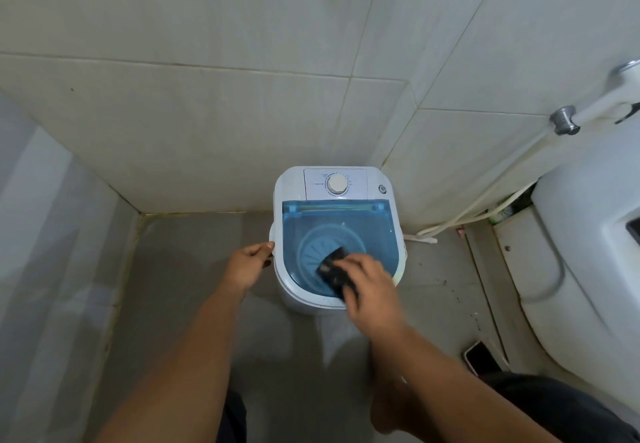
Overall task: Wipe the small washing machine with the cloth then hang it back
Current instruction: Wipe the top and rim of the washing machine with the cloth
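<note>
A small white washing machine with a see-through blue lid and a round dial stands on the floor in the corner of a tiled room. My right hand presses a dark cloth flat onto the lid's near right part. My left hand grips the machine's left rim, fingers curled on its edge. Part of the cloth is hidden under my fingers.
A white toilet stands close on the right, with a hose running down the wall to the floor behind it. A phone lies on the floor by the toilet base. My bare foot is in front of the machine. Tiled walls close off the back and left.
</note>
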